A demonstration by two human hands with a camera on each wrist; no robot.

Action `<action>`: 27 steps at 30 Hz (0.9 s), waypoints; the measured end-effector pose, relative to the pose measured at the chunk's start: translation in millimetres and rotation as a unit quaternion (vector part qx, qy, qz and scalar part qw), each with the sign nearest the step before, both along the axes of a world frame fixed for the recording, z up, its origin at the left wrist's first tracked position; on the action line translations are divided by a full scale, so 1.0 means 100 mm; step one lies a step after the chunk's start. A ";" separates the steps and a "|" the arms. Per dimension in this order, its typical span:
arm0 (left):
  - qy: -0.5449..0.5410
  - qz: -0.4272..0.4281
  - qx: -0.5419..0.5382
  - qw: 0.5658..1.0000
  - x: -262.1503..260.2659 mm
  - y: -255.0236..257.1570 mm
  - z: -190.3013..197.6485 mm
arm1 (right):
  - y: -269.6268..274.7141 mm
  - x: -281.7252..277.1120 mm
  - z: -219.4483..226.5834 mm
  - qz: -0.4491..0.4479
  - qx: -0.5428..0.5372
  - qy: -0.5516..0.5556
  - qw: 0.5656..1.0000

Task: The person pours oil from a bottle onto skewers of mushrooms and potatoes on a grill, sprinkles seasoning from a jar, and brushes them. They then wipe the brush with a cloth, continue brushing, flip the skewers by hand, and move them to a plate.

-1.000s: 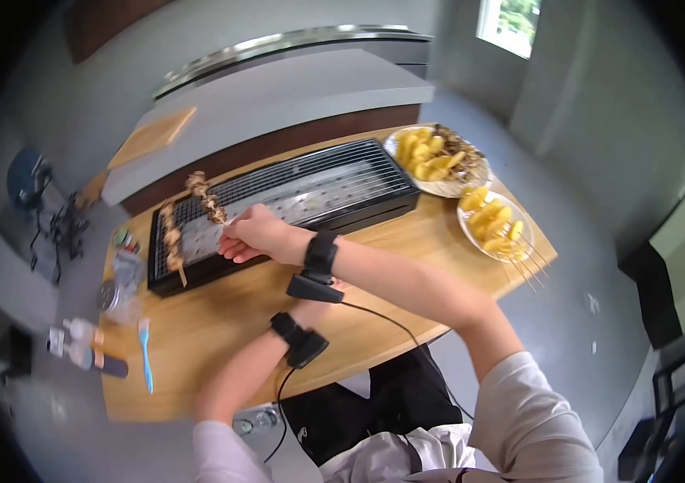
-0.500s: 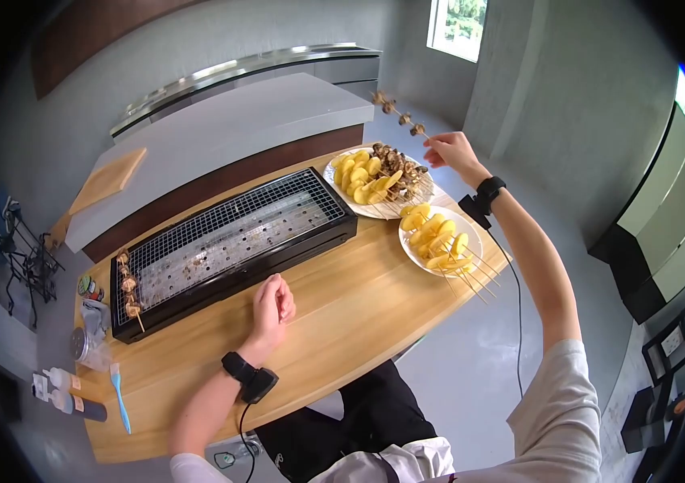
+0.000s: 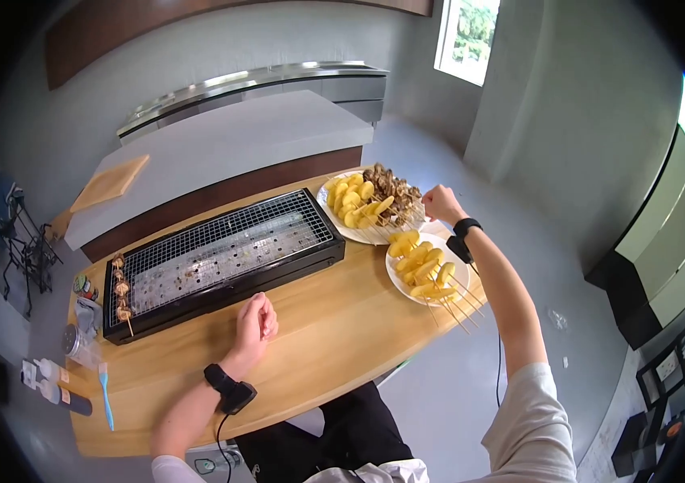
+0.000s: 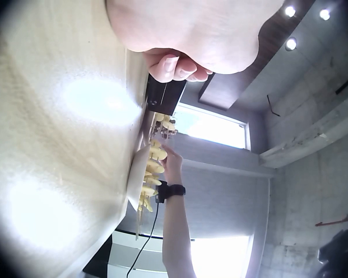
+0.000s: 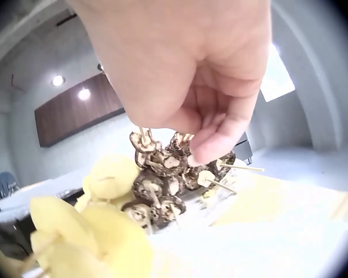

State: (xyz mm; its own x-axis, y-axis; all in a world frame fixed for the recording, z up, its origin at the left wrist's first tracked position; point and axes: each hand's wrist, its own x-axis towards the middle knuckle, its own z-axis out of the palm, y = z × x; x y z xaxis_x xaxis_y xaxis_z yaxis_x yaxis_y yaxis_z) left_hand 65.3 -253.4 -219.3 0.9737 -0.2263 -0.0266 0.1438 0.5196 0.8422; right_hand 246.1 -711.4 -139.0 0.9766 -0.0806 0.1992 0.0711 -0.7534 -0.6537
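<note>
My right hand (image 3: 443,204) is over the far end of the table, fingers curled and fingertips down among the mushroom skewers (image 5: 162,179). It pinches a mushroom skewer there; the stick between the fingers is mostly hidden. These skewers lie piled on a large white plate (image 3: 376,235), beside skewered potato slices (image 3: 350,197). My left hand (image 3: 257,319) rests on the table in front of the grill, fingers loosely curled and holding nothing. One mushroom skewer (image 3: 121,287) lies across the left end of the black grill (image 3: 222,262).
A second white plate (image 3: 395,278) with more potato skewers (image 3: 423,266) stands at the table's right edge, sticks poking outward. At the left are a blue brush (image 3: 107,398), a jar (image 3: 77,342) and squeeze bottles (image 3: 61,386). Behind the table stands a grey counter (image 3: 222,145).
My right hand carried a mushroom skewer from over the grill to the right, held it raised, then lowered to the plate's pile. My left hand stayed on the table.
</note>
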 end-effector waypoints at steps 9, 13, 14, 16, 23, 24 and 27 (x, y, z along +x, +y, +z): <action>0.010 -0.011 -0.001 1.000 0.01 0.01 -0.06 | -0.29 0.19 -0.29 0.063 -0.274 -0.003 0.960; -0.011 -0.014 -0.002 1.000 0.06 0.01 -0.16 | -0.63 0.41 -0.58 0.108 -0.284 -0.061 0.951; -0.017 -0.017 0.006 1.000 0.05 0.00 -0.15 | -0.41 0.16 -0.39 0.070 -0.151 -0.046 0.985; -0.028 -0.022 0.005 0.999 0.05 0.01 -0.14 | -0.56 0.31 -0.35 0.053 -0.160 0.008 0.986; -0.028 -0.016 0.006 0.999 0.04 0.01 -0.12 | 1.05 -0.17 1.05 0.064 -0.202 -0.219 0.952; -0.023 -0.017 0.009 1.000 0.02 0.00 -0.09 | 1.62 -0.47 1.21 0.108 -0.101 -0.173 0.974; -0.032 -0.021 0.015 0.999 0.04 0.02 -0.13 | 2.85 -1.02 1.23 0.352 0.081 0.060 0.931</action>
State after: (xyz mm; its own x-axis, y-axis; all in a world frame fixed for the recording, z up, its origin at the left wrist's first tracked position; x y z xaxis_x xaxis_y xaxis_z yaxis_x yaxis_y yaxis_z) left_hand 69.2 -251.9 -232.1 0.9632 -0.2675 0.0271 0.1112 0.4879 0.8658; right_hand 144.6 -426.9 -15.8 0.8130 0.5683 0.1267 0.4298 -0.4390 -0.7890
